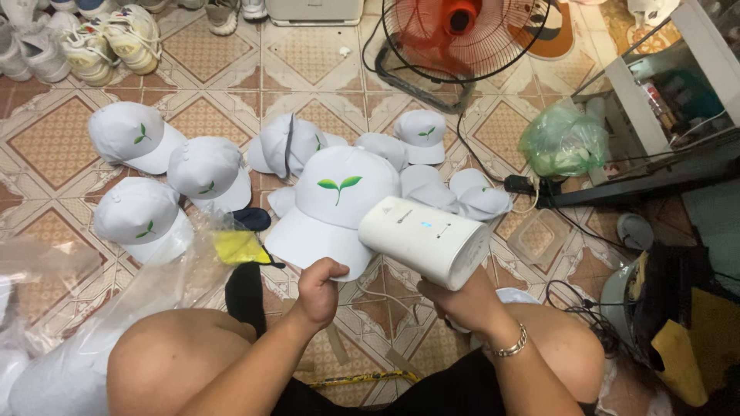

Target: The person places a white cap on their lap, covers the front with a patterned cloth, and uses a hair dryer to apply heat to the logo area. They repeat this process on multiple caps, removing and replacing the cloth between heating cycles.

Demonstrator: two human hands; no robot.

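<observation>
- I see my left hand (320, 289) at lower centre of the frame, fingers curled shut round the brim edge of a white fabric baseball cap with a green two-leaf sprout emblem (337, 208), holding it up with the crown facing me.
- My right hand (462, 300), just right of centre and wearing a silver chain bracelet (510, 344), is wrapped tight round the handle of a white plastic handheld steamer (424, 240); the handle itself is hidden beneath the body.
- The steamer's long axis runs from lower right to upper left, its narrow end over the cap's brim, to the right of the emblem. I cannot tell whether it touches the fabric.
- The cap lies straight up-frame from my left hand and up-left of my right; the left hand is the nearer one, since it is already on the brim.
- More white caps with the same emblem (131, 135) lie scattered on the patterned floor tiles (54, 139) across the upper left and centre of the frame.
- A clear plastic bag (154, 277) sits at lower left, and a red floor fan (459, 31) stands at top centre.
</observation>
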